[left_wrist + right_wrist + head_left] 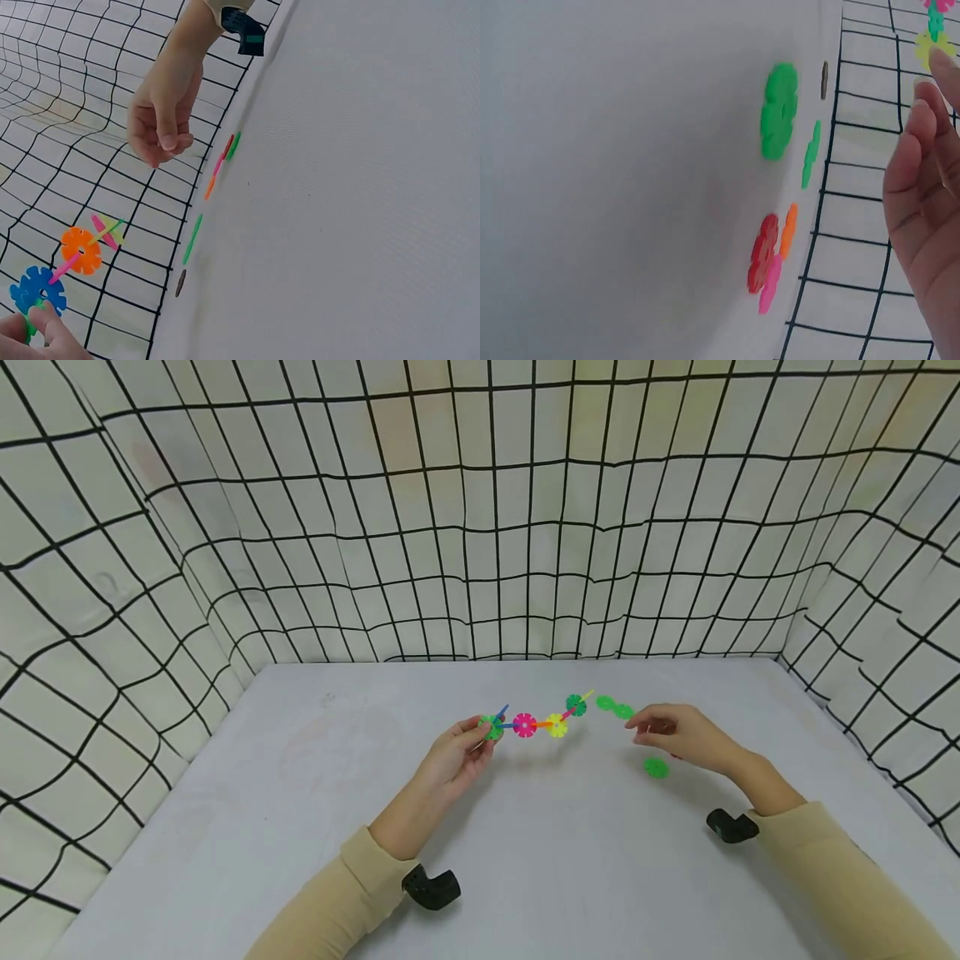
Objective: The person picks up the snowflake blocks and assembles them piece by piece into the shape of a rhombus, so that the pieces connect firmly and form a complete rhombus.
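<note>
My left hand (457, 756) pinches the green notched disc (491, 727) at the left end of a chain of interlocking plastic discs. Off to the right the chain carries a pink disc (525, 725), a yellow disc (557, 725) and a darker green disc (576, 704), linked by discs seen edge-on. In the left wrist view a blue disc (43, 289) and an orange disc (80, 251) of it show. My right hand (682, 737) hovers right of the chain's far end, fingers loosely bent with nothing between them. Below it lies a loose green disc (656, 767).
More loose discs lie flat on the white table (300, 810): two green ones (615, 707) beyond the right hand, and a red disc (763, 253), a pink disc (770, 283) and an orange disc (788, 231) beneath it. Black-gridded white walls (525, 527) surround the table's back and sides.
</note>
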`<state>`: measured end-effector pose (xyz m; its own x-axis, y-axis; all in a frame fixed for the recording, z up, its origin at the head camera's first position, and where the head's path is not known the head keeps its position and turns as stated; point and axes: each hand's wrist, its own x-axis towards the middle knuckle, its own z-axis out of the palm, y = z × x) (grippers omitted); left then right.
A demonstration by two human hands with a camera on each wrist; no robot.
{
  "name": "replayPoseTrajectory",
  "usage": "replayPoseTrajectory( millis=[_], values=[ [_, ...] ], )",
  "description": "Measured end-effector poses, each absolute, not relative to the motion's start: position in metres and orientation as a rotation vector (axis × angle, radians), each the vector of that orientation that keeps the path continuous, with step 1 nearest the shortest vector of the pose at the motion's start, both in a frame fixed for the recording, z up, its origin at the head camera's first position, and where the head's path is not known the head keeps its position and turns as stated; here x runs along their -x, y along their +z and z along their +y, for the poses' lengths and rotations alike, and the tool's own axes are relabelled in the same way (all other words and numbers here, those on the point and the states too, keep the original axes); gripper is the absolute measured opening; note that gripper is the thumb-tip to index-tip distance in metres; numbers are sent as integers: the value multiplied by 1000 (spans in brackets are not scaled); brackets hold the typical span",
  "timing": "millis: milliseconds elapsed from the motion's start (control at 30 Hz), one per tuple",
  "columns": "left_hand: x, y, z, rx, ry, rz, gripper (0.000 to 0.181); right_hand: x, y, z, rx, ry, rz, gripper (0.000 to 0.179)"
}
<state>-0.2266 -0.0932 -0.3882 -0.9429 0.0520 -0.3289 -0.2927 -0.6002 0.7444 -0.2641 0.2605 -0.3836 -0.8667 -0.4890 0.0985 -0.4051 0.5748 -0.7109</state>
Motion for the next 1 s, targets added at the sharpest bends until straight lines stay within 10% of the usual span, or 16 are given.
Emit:
replayPoseTrajectory(
  millis=[1000],
  values=[
    [225, -391, -93, 355, 2605, 1248, 9, 275, -403, 293, 646, -946, 2511, 22]
  ],
)
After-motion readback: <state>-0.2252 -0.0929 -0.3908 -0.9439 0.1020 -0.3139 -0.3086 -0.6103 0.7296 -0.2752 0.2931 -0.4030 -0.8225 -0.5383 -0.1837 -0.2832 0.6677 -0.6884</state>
